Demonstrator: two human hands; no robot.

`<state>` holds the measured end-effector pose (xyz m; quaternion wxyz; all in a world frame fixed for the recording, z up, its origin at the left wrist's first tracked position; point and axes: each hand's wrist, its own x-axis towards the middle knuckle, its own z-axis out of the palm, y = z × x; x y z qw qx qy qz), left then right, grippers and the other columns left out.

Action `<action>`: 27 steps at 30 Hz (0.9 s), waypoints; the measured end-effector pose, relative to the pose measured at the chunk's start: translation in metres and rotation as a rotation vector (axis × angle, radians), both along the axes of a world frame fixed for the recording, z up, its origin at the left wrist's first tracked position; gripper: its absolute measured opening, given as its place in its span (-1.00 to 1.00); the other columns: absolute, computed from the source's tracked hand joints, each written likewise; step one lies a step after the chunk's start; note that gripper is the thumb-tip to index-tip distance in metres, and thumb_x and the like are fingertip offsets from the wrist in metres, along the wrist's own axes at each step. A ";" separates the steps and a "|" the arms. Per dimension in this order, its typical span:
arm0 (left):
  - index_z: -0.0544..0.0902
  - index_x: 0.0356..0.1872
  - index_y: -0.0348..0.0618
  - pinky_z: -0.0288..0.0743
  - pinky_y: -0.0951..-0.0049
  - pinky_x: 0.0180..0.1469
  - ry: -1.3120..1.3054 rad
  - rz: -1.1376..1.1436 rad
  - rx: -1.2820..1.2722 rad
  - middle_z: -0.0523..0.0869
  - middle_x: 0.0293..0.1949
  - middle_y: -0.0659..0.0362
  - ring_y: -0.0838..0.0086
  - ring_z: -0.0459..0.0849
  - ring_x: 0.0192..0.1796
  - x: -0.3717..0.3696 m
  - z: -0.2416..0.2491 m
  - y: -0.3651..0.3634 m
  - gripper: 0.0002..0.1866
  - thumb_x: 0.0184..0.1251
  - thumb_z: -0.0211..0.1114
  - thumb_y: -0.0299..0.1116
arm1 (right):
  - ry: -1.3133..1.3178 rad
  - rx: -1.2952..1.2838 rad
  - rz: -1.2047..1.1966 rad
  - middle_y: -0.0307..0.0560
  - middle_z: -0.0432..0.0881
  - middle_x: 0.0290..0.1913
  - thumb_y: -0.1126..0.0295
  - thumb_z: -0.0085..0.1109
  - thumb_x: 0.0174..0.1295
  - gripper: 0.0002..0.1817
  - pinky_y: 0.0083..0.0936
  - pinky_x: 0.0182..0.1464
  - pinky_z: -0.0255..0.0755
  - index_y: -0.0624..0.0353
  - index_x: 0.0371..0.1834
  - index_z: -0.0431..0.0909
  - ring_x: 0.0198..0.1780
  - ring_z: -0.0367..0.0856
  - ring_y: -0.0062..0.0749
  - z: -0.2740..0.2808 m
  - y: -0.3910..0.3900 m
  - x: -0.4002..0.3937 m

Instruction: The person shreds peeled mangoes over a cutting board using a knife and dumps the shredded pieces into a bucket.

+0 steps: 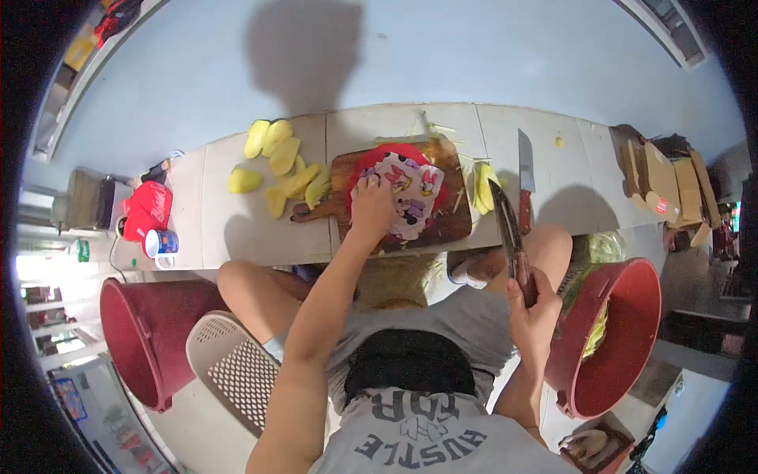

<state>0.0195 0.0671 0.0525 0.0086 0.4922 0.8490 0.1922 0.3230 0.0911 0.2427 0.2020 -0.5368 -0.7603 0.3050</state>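
Observation:
My left hand rests on a patterned cloth with a red edge, which lies on a wooden cutting board. Whether its fingers pinch the cloth is hard to make out. In my right hand is the handle of a long dark-bladed knife, its blade pointing up and away from me. Near the blade's tip, a yellow-green peeled piece lies right of the board. Several more yellow peeled pieces lie left of the board. A second knife with a red handle lies on the tiles at the right.
Red bins stand at the left and right, the right one holding green-yellow scraps. A beige perforated basket is beside my left leg. On the tiled surface are a mug, a red cap and cardboard.

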 end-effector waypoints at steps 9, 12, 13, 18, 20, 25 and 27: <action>0.59 0.09 -0.22 0.42 0.04 0.22 -0.166 0.354 0.311 0.56 0.07 -0.21 -0.11 0.54 0.14 -0.132 -0.004 -0.039 -0.63 0.27 0.27 -0.33 | 0.030 -0.149 0.252 0.27 0.69 -0.17 0.35 0.26 0.28 -0.60 -0.15 -0.04 0.52 0.33 0.13 0.55 -0.14 0.70 0.12 -0.046 0.010 -0.050; 0.62 0.09 -0.29 0.50 0.15 0.19 -0.029 0.576 0.347 0.70 0.00 -0.10 -0.02 0.65 0.08 -0.214 -0.024 -0.054 -0.49 0.16 0.43 -0.20 | -0.005 -0.218 0.346 0.34 0.67 -0.11 0.32 0.24 0.30 -0.58 -0.07 0.03 0.51 0.34 0.13 0.51 -0.04 0.65 0.25 -0.060 0.004 -0.066; 0.64 0.08 -0.29 0.52 0.14 0.15 0.014 0.655 0.276 0.72 -0.03 -0.10 0.00 0.68 0.04 -0.230 -0.022 -0.058 -0.47 0.13 0.46 -0.17 | -0.022 -0.280 0.398 0.36 0.66 -0.08 0.31 0.23 0.30 -0.58 -0.04 0.06 0.50 0.36 0.13 0.49 0.00 0.63 0.31 -0.064 0.002 -0.072; 0.70 0.01 -0.28 0.57 0.16 0.11 -0.448 0.751 0.019 0.77 -0.04 -0.10 0.00 0.72 0.00 -0.289 -0.036 -0.064 -0.52 0.07 0.37 -0.21 | 0.074 -0.221 0.444 0.36 0.65 -0.14 0.32 0.25 0.28 -0.57 -0.09 -0.01 0.51 0.36 0.13 0.48 -0.06 0.64 0.29 -0.090 -0.013 -0.083; 0.74 -0.05 -0.24 0.60 0.18 0.02 -0.504 0.826 0.120 0.79 -0.09 -0.11 0.05 0.76 -0.11 -0.308 -0.074 -0.067 -0.56 0.11 0.32 -0.16 | 0.031 -0.346 0.452 0.42 0.63 -0.03 0.31 0.23 0.30 -0.55 -0.04 0.09 0.49 0.40 0.15 0.45 0.03 0.60 0.35 -0.090 -0.014 -0.085; 0.72 0.03 -0.14 0.48 0.13 0.18 -0.276 0.791 0.052 0.70 0.09 -0.10 -0.02 0.58 0.20 -0.284 -0.017 -0.081 -0.53 0.18 0.28 -0.08 | 0.014 -0.339 0.442 0.42 0.61 0.03 0.32 0.25 0.29 -0.52 -0.04 0.12 0.49 0.40 0.18 0.43 0.06 0.60 0.33 -0.110 -0.020 -0.077; 0.60 0.25 0.00 0.27 -0.07 0.36 -0.233 0.892 -0.084 0.44 0.35 -0.08 -0.14 0.26 0.45 -0.265 0.014 -0.085 -0.36 0.11 0.36 -0.01 | -0.014 -0.345 0.449 0.42 0.61 0.03 0.32 0.24 0.29 -0.51 -0.04 0.12 0.49 0.41 0.19 0.42 0.07 0.60 0.34 -0.109 -0.016 -0.075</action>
